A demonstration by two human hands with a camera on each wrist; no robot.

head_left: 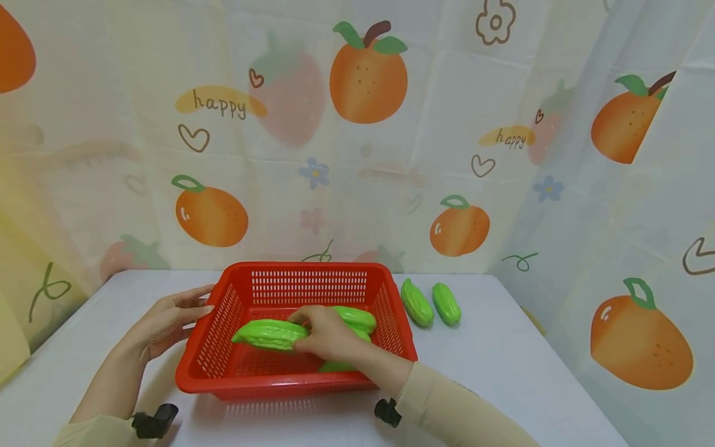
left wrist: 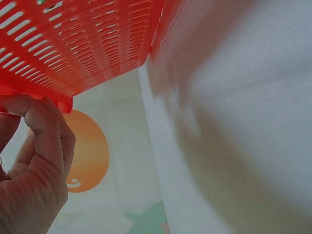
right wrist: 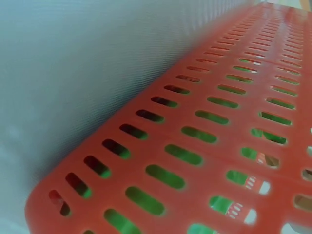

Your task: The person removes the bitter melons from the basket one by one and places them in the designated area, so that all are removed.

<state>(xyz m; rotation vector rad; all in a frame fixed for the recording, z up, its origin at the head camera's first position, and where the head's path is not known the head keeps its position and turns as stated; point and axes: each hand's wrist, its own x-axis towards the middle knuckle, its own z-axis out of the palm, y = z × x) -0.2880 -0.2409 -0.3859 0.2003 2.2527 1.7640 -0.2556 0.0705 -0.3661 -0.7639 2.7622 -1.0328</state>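
A red slotted plastic basket (head_left: 290,376) stands on the white table, its near side toward me. My left hand (head_left: 170,318) grips its left rim; the left wrist view shows the curled fingers (left wrist: 46,126) at the rim's edge. Inside the basket, my right hand (head_left: 329,335) holds a green bitter melon (head_left: 267,335) by its right end, with the other end pointing left. More green bitter melons (head_left: 356,318) lie under and behind that hand, partly hidden by it. In the right wrist view, the basket wall (right wrist: 195,131) hides the hand, and green shows through its slots.
Two more bitter melons, one (head_left: 417,303) near the basket's right wall and another (head_left: 446,304) farther right, lie on the white table (head_left: 475,372). A fruit-printed curtain (head_left: 357,167) hangs behind the table and along its sides.
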